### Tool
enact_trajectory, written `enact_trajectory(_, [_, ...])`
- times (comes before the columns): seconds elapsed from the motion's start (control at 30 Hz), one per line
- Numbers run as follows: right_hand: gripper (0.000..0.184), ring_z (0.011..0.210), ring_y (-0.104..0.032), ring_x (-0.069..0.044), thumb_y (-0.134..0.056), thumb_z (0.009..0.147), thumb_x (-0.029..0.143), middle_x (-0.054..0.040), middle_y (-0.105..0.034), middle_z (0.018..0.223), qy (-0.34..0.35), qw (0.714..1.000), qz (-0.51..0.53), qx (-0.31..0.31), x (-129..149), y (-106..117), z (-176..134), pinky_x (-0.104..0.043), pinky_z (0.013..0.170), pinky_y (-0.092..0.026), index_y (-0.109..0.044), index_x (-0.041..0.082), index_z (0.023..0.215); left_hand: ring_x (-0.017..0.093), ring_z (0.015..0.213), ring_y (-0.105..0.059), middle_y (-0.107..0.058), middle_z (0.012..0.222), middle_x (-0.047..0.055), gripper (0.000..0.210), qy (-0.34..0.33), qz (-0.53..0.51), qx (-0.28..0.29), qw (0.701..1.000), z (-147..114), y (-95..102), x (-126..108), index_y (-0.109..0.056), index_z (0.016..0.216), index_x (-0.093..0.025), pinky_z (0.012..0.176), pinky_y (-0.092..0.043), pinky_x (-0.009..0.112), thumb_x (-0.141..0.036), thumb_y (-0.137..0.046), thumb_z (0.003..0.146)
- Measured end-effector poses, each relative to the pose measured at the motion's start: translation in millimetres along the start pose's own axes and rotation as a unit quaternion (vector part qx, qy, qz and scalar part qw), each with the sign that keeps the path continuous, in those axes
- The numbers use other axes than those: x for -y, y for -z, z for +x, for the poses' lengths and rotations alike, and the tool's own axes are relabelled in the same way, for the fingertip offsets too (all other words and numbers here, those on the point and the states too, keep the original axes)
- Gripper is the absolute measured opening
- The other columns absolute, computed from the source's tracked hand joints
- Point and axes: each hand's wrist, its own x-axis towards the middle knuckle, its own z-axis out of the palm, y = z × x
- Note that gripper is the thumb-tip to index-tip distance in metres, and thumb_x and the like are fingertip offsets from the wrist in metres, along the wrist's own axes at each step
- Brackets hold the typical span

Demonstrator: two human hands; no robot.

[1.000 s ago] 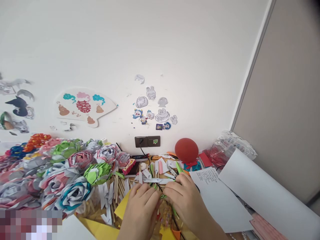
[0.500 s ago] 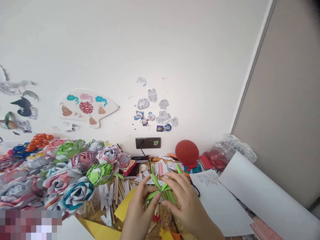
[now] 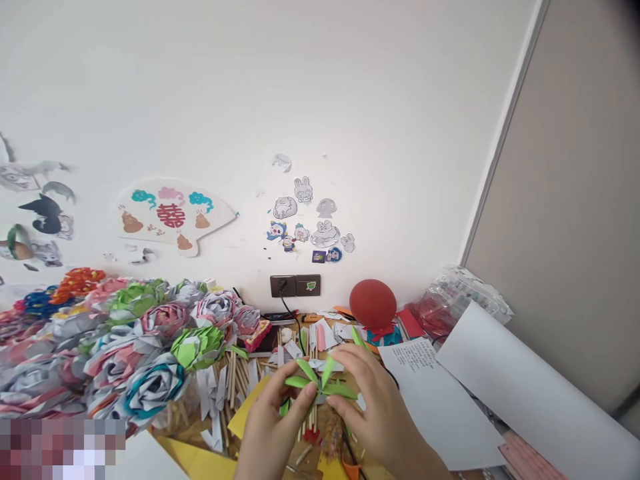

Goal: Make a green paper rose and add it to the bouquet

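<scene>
A green folded-paper piece [image 3: 327,381] with several narrow petals spreads out between my hands over the cluttered table. My left hand [image 3: 280,407] pinches it near its centre, the thumb lying across the middle. On the other side, my right hand [image 3: 363,400] has its thumb and fingertips on the right-hand petals. Parts of the lower petals are hidden behind the fingers. Wooden sticks [image 3: 313,419] and a dried flower sprig [image 3: 333,433] lie on the table just below the hands.
Many paper roses [image 3: 163,323] are heaped at the left. Yellow paper [image 3: 200,459] lies in front of them. A red balloon-like ball [image 3: 373,303] stands by the wall, near a clear plastic bag [image 3: 465,293]. White sheets [image 3: 440,407] cover the right side. A socket [image 3: 295,285] with a plugged cable is behind.
The green paper piece has turned between my fingers, so its petals now point in different directions. Both hands have shifted slightly while keeping their hold.
</scene>
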Motion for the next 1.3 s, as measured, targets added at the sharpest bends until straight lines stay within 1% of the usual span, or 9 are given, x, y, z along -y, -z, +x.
enact_trajectory(0.17, [0.049, 0.114, -0.042, -0.026, -0.047, 0.080, 0.008, -0.0072, -0.038, 0.137, 0.084, 0.991, -0.071, 0.077, 2.9, 9.0, 3.3, -0.043, 0.093, -0.039, -0.045, 0.026, 0.126, 0.021, 0.093, -0.060, -0.064, 0.105, 0.008, 0.046, -0.020, 0.039, 0.063, 0.997, -3.7, 0.1, -2.8, -0.055, 0.117, -0.020, 0.080, -0.047, 0.029, -0.044, -0.055, 0.078])
enact_trajectory(0.27, [0.048, 0.103, -0.046, -0.023, -0.046, 0.079, 0.006, -0.0066, -0.049, 0.128, 0.120, 0.984, -0.071, 0.108, 4.7, 9.6, 5.3, -0.041, 0.091, -0.040, -0.048, 0.022, 0.124, 0.017, 0.072, -0.060, -0.064, 0.093, 0.006, 0.052, -0.029, 0.061, 0.066, 0.996, -3.9, -2.2, 1.1, -0.039, 0.130, -0.020, 0.068, -0.048, 0.028, -0.041, -0.048, 0.082])
enact_trajectory(0.37, [0.040, 0.097, -0.047, -0.024, -0.051, 0.077, 0.011, -0.0100, -0.055, 0.115, 0.076, 0.989, -0.080, 0.097, 3.7, 6.0, 3.6, -0.041, 0.084, -0.043, -0.052, 0.018, 0.116, 0.015, 0.060, -0.055, -0.061, 0.079, 0.002, 0.055, -0.037, 0.060, 0.046, 0.996, -3.1, -3.8, 2.9, -0.029, 0.132, -0.017, 0.058, -0.046, 0.026, -0.039, -0.044, 0.085])
enact_trajectory(0.53, [0.026, 0.101, -0.043, -0.027, -0.054, 0.075, 0.014, -0.0087, -0.051, 0.121, 0.069, 0.991, -0.096, 0.070, 0.5, -0.1, 0.9, -0.044, 0.088, -0.036, -0.058, 0.019, 0.100, 0.015, 0.057, -0.054, -0.057, 0.068, -0.002, 0.044, -0.044, 0.094, 0.032, 0.994, -4.1, -4.7, -3.5, -0.042, 0.122, -0.018, 0.054, -0.044, 0.025, -0.040, -0.046, 0.083])
enact_trajectory(0.63, [0.021, 0.090, -0.045, -0.021, -0.048, 0.081, 0.012, -0.0048, -0.061, 0.101, 0.103, 0.989, -0.078, 0.075, -0.6, -1.2, 2.7, -0.040, 0.084, -0.035, -0.058, 0.020, 0.097, 0.016, 0.060, -0.056, -0.059, 0.070, 0.001, 0.027, -0.084, 0.152, 0.054, 0.983, -3.8, -4.3, -7.8, -0.056, 0.100, -0.019, 0.057, -0.046, 0.027, -0.038, -0.043, 0.085])
enact_trajectory(0.73, [0.015, 0.076, -0.043, -0.018, -0.048, 0.083, 0.012, -0.0019, -0.060, 0.078, 0.081, 0.991, -0.077, 0.075, -2.6, -2.1, 3.6, -0.035, 0.072, -0.035, -0.060, 0.020, 0.088, 0.019, 0.074, -0.059, -0.062, 0.079, 0.005, 0.022, -0.174, 0.242, 0.079, 0.951, -2.9, -2.7, -9.7, -0.059, 0.078, -0.020, 0.068, -0.048, 0.030, -0.032, -0.043, 0.086])
enact_trajectory(0.9, [0.014, 0.071, -0.039, -0.018, -0.049, 0.076, 0.007, -0.0014, -0.055, 0.071, 0.041, 0.996, -0.076, 0.032, -5.4, -5.0, 1.8, -0.032, 0.064, -0.030, -0.058, 0.018, 0.076, 0.030, 0.099, -0.055, -0.061, 0.107, 0.010, 0.028, -0.319, 0.395, 0.048, 0.860, -3.1, 0.0, -6.3, -0.061, 0.093, -0.022, 0.080, -0.046, 0.044, -0.026, -0.069, 0.067])
enact_trajectory(1.0, [0.016, 0.071, -0.040, -0.017, -0.048, 0.074, 0.004, -0.0013, -0.053, 0.071, 0.046, 0.995, -0.081, 0.022, -5.8, -6.1, 1.6, -0.031, 0.064, -0.030, -0.057, 0.018, 0.075, 0.031, 0.103, -0.052, -0.064, 0.107, 0.007, 0.026, -0.381, 0.454, 0.019, 0.806, -3.0, -0.9, -5.4, -0.060, 0.095, -0.024, 0.082, -0.042, 0.046, -0.015, -0.061, 0.071])
enact_trajectory(1.3, [0.009, 0.075, -0.046, -0.018, -0.054, 0.077, 0.010, -0.0012, -0.056, 0.076, -0.002, 0.994, -0.059, 0.087, -5.0, -1.2, 1.7, -0.030, 0.065, -0.035, -0.057, 0.018, 0.077, 0.020, 0.073, -0.057, -0.067, 0.073, -0.001, 0.019, -0.436, 0.504, 0.036, 0.744, 0.6, -5.6, -6.2, -0.057, 0.082, -0.021, 0.078, -0.033, 0.038, -0.005, -0.048, 0.078])
